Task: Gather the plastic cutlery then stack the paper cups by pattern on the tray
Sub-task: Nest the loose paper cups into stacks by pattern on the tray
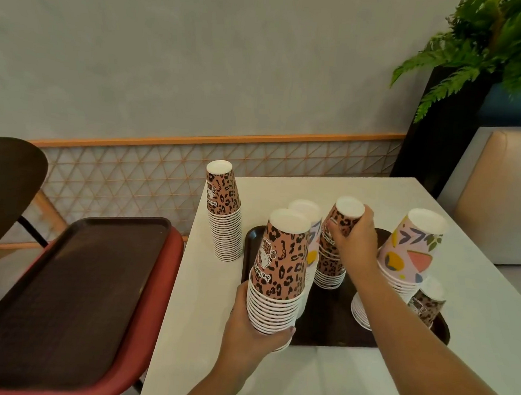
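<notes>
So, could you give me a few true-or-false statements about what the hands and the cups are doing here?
1. The left hand grips the near leopard stack. True.
2. The right hand rests flat on the table. False: it grips the far leopard stack on the tray.
3. Every leopard stack stands on the tray. False: the tall leopard stack stands on the table, left of the tray.
4. The cups stand upside down. True.
5. A second tray lies on a red chair. True.

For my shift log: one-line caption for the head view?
Left hand and right hand each grip a leopard-print cup stack on the tray.
</notes>
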The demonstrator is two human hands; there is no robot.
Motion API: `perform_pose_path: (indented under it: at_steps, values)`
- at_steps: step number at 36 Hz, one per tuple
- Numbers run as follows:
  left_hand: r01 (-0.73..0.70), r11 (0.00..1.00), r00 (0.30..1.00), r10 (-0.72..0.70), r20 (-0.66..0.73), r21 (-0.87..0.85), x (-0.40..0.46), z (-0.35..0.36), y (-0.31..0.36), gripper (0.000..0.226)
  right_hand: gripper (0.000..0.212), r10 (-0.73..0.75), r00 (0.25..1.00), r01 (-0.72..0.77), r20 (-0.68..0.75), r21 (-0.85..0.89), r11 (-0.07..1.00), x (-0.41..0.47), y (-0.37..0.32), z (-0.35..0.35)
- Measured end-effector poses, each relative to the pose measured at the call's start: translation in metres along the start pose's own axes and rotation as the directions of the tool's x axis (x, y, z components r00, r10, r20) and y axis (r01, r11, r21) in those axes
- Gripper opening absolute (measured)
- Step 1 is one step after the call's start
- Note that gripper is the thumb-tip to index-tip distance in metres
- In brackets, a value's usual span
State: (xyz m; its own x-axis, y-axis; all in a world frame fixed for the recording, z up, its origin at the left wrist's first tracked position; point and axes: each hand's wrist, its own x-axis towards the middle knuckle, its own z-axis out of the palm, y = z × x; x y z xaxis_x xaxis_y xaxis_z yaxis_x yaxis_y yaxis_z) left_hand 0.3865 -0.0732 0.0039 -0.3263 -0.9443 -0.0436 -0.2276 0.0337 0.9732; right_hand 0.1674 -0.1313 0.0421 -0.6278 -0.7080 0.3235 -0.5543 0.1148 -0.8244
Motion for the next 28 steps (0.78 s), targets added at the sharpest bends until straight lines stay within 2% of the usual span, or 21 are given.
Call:
perform_pose_path:
  at_steps: [3,5,8,10,11,13,15,17,22,28]
  values:
    - [0.01,1.0,1.0,-0.01,0.0,-0.01,-0.001,0.0,0.002,0.081,0.076,0.047,0.998,-0.046,0.052,-0.033,0.998,-0.002,0.001,0.0]
    - [0.01,1.0,1.0,-0.01,-0.002,-0.014,0.0,0.001,0.004,0.082,0.077,0.026,0.999,-0.026,0.027,-0.011,1.0,-0.005,-0.01,-0.005]
    - [0.004,1.0,1.0,-0.004,-0.001,-0.019,-0.001,0.002,0.007,0.084,0.066,-0.09,0.994,0.098,-0.068,0.124,0.987,-0.014,-0.037,-0.021]
    - [-0.01,1.0,1.0,0.01,0.004,-0.029,-0.001,0.003,0.007,0.085,0.057,-0.209,0.975,0.222,-0.079,0.221,0.95,-0.024,-0.06,-0.035]
    - [-0.018,0.999,1.0,0.018,0.005,-0.038,-0.001,0.003,0.008,0.085,0.055,-0.27,0.962,0.27,-0.037,0.239,0.933,-0.031,-0.07,-0.042]
    - [-0.034,0.998,0.999,0.034,0.006,-0.058,-0.001,0.003,0.01,0.088,0.063,-0.335,0.931,0.302,0.142,0.215,0.929,-0.046,-0.089,-0.053]
    - [-0.04,0.995,0.999,0.041,0.008,-0.086,-0.001,0.002,0.012,0.093,0.076,-0.319,0.888,0.282,0.331,0.156,0.947,-0.06,-0.101,-0.059]
    - [-0.047,0.991,0.999,0.049,0.015,-0.122,-0.002,0.003,0.013,0.094,0.079,-0.322,0.854,0.304,0.409,0.11,0.946,-0.071,-0.106,-0.059]
    - [-0.059,0.988,0.998,0.061,0.008,-0.144,-0.003,0.002,0.017,0.092,0.084,-0.354,0.864,0.361,0.357,0.051,0.931,-0.081,-0.109,-0.058]
    - [-0.058,0.989,0.998,0.059,0.006,-0.135,-0.004,0.004,0.021,0.091,0.08,-0.326,0.879,0.324,0.348,0.065,0.944,-0.08,-0.111,-0.06]
